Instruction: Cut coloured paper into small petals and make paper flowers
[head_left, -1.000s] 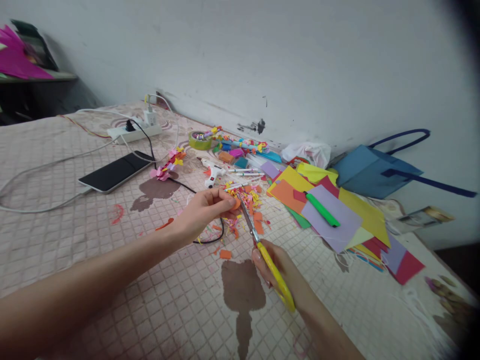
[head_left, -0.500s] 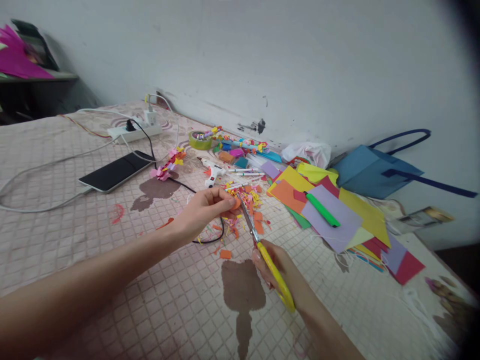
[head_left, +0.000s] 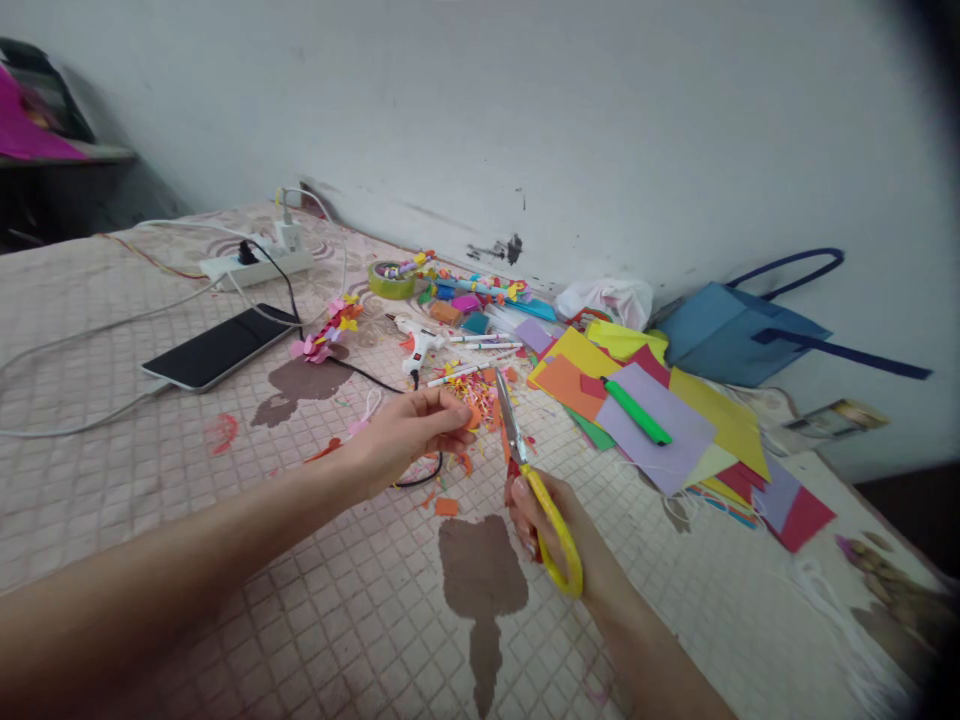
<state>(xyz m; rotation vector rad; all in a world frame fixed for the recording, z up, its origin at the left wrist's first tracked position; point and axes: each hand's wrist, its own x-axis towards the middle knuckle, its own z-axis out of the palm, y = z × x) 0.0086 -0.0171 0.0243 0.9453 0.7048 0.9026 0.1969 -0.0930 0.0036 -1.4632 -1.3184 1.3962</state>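
Note:
My left hand (head_left: 409, 432) pinches a small orange paper piece (head_left: 472, 415) above the patterned cloth. My right hand (head_left: 559, 535) grips yellow-handled scissors (head_left: 536, 490), whose blades point up and away just to the right of the orange piece, apart from it. Small orange and mixed paper scraps (head_left: 480, 395) lie on the cloth under and beyond both hands.
A stack of coloured paper sheets (head_left: 675, 420) with a green marker (head_left: 636, 410) lies to the right, a blue bag (head_left: 739, 325) behind it. A white glue gun (head_left: 416, 343), tape roll (head_left: 391, 280), pens, a phone (head_left: 217, 346) and a power strip (head_left: 255, 265) with cables lie further left.
The scissors have lifted off the orange piece and swung upright to its right. My left hand has drawn slightly toward me. The view has shifted a little.

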